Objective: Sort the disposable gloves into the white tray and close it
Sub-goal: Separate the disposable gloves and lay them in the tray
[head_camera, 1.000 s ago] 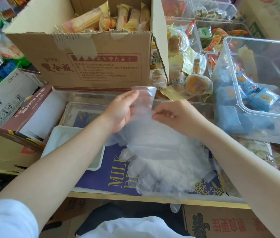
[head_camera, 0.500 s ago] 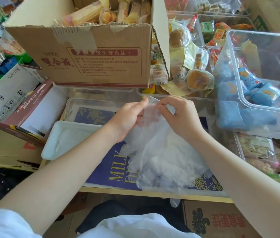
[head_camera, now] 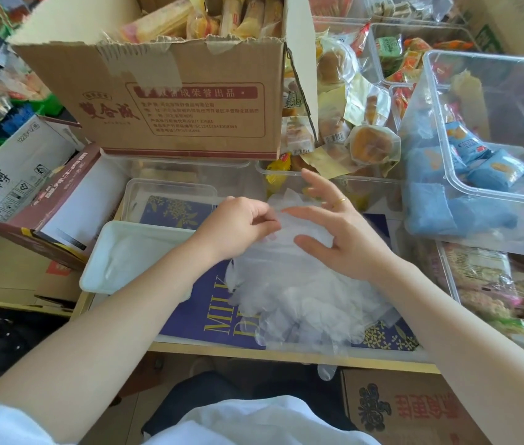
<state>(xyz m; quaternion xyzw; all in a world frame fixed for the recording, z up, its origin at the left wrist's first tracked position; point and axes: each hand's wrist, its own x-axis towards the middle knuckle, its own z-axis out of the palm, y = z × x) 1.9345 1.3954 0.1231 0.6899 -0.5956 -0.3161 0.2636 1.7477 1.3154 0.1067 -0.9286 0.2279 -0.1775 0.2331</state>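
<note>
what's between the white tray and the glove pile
In the head view, the left hand and its forearm cross that stretch, over a strip of the dark blue printed surface. The white tray and the glove pile lie apart.

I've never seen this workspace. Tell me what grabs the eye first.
Two bare hands meet mid-frame over a heap of clear disposable gloves: the left hand pinches a glove, the right hand is spread open. The white tray sits left of the heap, and a big cardboard box of wrapped snacks stands behind.
</note>
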